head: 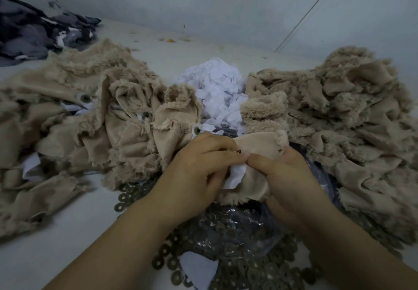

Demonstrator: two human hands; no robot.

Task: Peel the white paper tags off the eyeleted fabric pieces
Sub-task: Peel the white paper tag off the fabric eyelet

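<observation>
A beige furry fabric piece (257, 145) is held between both hands at the centre of the view. My left hand (199, 167) and my right hand (289, 176) meet fingertip to fingertip over it. Both pinch at a white paper tag (236, 174) that sticks out below the fingers. A heap of beige eyeleted fabric pieces (90, 118) lies to the left, some with white tags and metal eyelets showing. Another beige heap (339, 118) lies to the right. A pile of loose white paper tags (217, 90) sits behind my hands.
Several metal washers (248, 267) and a clear plastic bag (237, 226) of them lie under my forearms. A loose white scrap (199, 269) rests on them. Dark grey cloth (34, 34) is piled at the far left. A pale wall (203, 0) bounds the table's back.
</observation>
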